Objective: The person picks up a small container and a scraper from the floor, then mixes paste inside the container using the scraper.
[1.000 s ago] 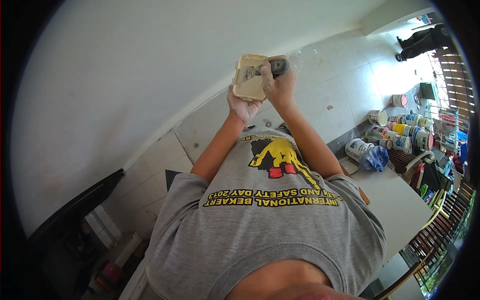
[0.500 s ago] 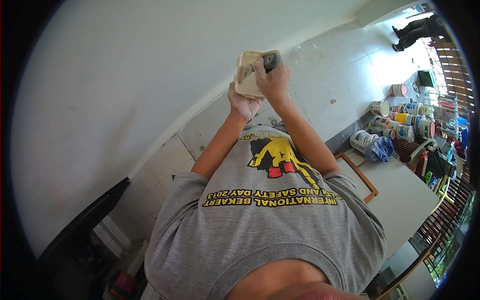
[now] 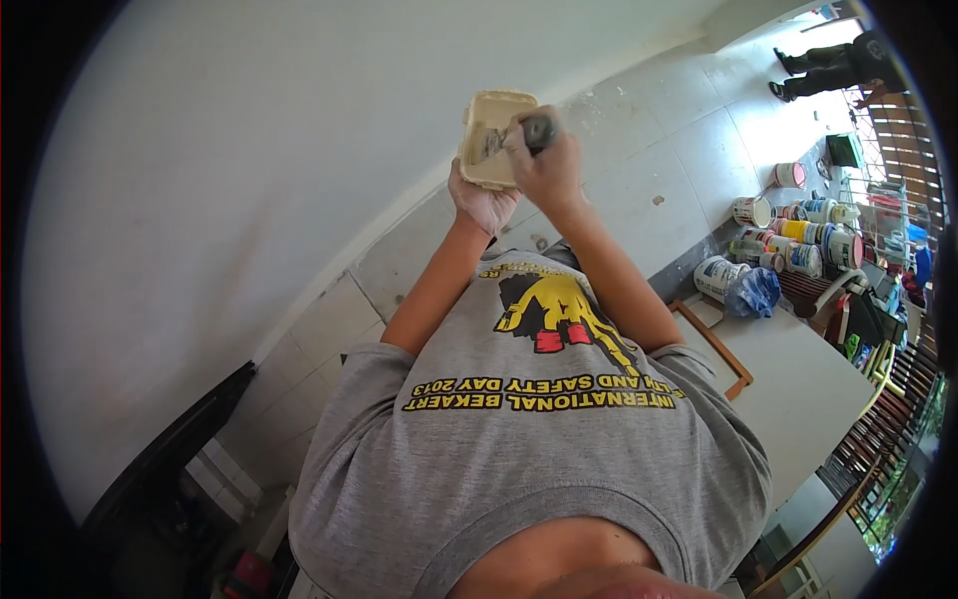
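Note:
My left hand point(image 3: 483, 200) supports a cream plastic tub point(image 3: 469, 118) from its near side, fingers curled around underneath. Whitish paste coats the inside of the tub. In my right hand point(image 3: 549, 172) is a putty knife point(image 3: 540, 131), gripped by its dark handle. Its blade dips into the tub and is partly smeared by motion. White residue covers parts of both hands. Both are held out ahead of my chest, beside the wall.
A white wall point(image 3: 249, 150) runs along the left, above a tiled floor point(image 3: 639, 150). To the right are several paint buckets point(image 3: 788, 245), a blue plastic bag point(image 3: 753, 294) and a pale tabletop point(image 3: 798, 389) with a wooden frame point(image 3: 733, 374). Another person point(image 3: 833, 68) stands far right.
The tub has shifted slightly left and tilted, so more of its inside shows. My right hand has moved the putty knife within it. The other person's legs have shifted a little.

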Motion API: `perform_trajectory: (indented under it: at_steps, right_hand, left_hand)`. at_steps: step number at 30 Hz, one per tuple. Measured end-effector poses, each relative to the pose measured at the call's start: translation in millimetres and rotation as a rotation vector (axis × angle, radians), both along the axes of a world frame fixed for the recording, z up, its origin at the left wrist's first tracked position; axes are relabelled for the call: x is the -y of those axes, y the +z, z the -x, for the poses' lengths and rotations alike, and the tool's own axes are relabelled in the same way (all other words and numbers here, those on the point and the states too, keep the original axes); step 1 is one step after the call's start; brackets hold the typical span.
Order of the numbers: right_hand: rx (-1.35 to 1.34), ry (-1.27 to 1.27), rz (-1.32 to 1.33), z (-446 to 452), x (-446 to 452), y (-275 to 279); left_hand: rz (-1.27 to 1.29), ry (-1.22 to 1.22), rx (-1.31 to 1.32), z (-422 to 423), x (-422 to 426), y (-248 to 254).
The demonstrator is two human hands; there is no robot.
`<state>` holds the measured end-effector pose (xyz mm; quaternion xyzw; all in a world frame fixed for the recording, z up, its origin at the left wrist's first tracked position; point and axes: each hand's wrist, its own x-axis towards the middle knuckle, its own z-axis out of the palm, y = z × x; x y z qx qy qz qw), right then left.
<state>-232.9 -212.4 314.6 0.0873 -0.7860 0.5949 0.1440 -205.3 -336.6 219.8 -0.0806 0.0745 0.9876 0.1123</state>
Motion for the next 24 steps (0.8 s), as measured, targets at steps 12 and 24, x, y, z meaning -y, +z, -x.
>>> perform_trajectory:
  at_steps: [12,24]
  right_hand:
    - [0.01,0.182,-0.103,-1.5,-8.0,15.5]
    - [0.101,0.278,-0.134,-25.3,-6.2,38.2]
  left_hand:
    - [0.025,0.02,0.0,-7.8,0.7,4.6]
    - [0.141,0.077,-0.064,-7.8,9.9,25.8]
